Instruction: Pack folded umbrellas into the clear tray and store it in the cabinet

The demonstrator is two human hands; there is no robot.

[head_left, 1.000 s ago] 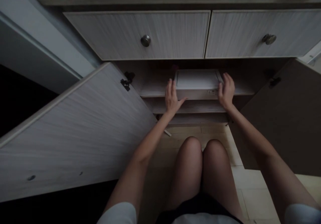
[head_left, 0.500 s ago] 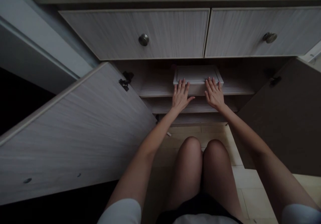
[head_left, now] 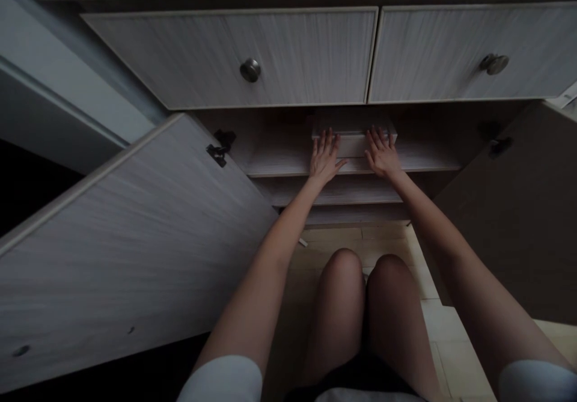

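A white box lies flat on the upper shelf inside the cabinet, its rear part in shadow under the drawers. Against the left part of its front face rests my left hand, open, fingers spread and pointing inward. My right hand presses on the right part of the same front, also open with its fingers stretched out. Neither hand is wrapped around the box; fingertips reach its top front edge.
The left cabinet door and right cabinet door stand swung outward on both sides of my arms. Above are two closed drawers with round knobs, the left knob among them. A lower shelf runs beneath.
The box has slid deeper into the cabinet, with both hands following on its front. More shelf shows in front of it. The view has moved slightly closer.
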